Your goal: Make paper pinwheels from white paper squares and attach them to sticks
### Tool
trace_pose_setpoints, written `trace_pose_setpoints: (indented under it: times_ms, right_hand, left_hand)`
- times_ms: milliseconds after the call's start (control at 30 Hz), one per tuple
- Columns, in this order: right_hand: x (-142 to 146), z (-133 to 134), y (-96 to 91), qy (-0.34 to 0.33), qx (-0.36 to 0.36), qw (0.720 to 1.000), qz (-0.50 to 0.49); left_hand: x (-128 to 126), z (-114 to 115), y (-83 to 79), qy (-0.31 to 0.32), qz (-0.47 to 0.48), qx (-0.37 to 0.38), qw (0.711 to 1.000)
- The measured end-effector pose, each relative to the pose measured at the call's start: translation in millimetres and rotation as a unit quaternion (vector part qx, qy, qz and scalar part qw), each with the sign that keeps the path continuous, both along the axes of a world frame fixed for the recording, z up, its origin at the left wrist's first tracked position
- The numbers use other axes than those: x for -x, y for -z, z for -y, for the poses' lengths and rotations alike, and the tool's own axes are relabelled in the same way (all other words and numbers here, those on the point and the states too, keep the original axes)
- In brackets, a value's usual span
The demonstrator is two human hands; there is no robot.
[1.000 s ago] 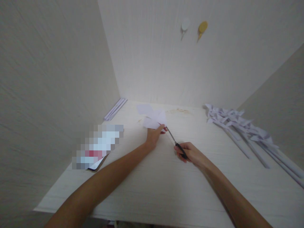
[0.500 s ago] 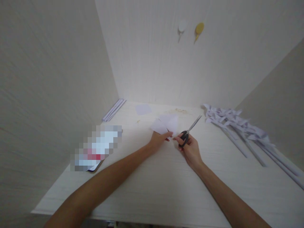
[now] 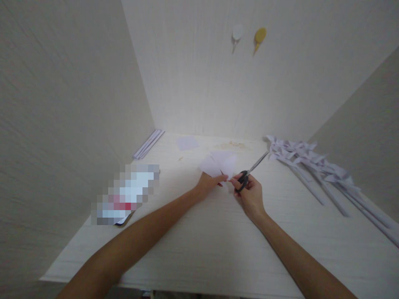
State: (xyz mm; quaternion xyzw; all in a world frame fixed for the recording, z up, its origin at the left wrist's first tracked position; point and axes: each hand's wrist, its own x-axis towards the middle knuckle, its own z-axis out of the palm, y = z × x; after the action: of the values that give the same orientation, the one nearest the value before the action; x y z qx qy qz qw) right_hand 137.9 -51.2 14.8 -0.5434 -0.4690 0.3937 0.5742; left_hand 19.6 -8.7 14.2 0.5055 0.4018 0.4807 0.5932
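Observation:
My left hand (image 3: 212,184) pinches a white sheet of paper (image 3: 229,162) that has slits cut into it, held just above the table's middle. In my right hand (image 3: 251,197) is a pair of scissors (image 3: 246,177) with black handles. The blades point up and to the right, away from the paper, and look closed. The thumb and fingertip of my right hand reach to the paper's near corner, close beside my left fingertips. Whether they grip that corner is too small to make out.
Another square of paper (image 3: 187,143) lies at the back. Rolled paper sticks (image 3: 149,144) rest at the back left, with a blurred-out phone (image 3: 124,218) nearer. Several paper pinwheels (image 3: 299,151) on sticks are piled at the right. Walls enclose the table (image 3: 187,257); two hooks (image 3: 259,36) hang behind.
My right hand has come slightly left to meet the paper's corner by my left fingertips. The paper has turned and spread a little; the scissors stay in my right hand.

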Motion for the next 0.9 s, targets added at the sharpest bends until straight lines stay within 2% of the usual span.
trace_pose_setpoints:
  times_ms: [400,900]
  right_hand:
    - [-1.2,1.0,1.1,0.011,-0.026,0.999,0.036]
    - [0.2,2.0,-2.5,0.035,-0.065,0.995,0.061]
  left_hand:
    - [-1.5,-2.0,0.8,0.005,-0.007,-0.01,1.0]
    - [-1.2,-0.9,-0.9,0.014,0.006,0.014,1.0]
